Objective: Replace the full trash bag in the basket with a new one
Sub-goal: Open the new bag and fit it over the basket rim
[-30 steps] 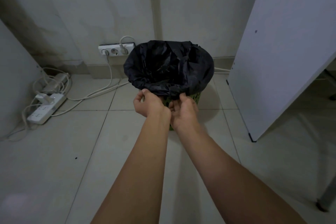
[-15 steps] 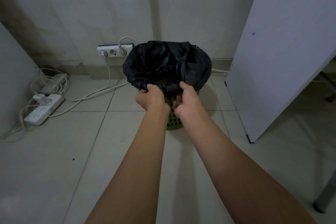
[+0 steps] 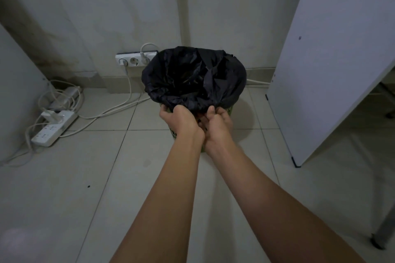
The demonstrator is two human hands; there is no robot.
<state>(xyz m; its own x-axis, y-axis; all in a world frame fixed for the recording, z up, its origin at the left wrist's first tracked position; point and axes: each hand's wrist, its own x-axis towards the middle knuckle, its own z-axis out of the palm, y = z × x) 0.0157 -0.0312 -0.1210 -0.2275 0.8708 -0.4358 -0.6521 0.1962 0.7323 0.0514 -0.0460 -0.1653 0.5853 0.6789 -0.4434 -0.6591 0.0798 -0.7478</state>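
A black trash bag [image 3: 193,77] lines a small green perforated basket [image 3: 229,110] that stands on the tiled floor by the wall. The bag's edge is folded over the basket's rim. My left hand [image 3: 179,116] and my right hand [image 3: 217,123] are side by side at the near rim, both gripping the folded-over edge of the bag. My hands hide most of the basket's front. What lies inside the bag is too dark to make out.
A wall socket strip [image 3: 135,60] with plugs sits just left of the basket. A white power strip [image 3: 53,127] and tangled cables lie on the floor at the left. A white board panel [image 3: 333,60] leans at the right, and a metal leg [image 3: 382,230] stands at the lower right.
Both hands have stayed at the near rim of the basket, shifting their grip on the bag's folded edge. The view has drifted slightly.
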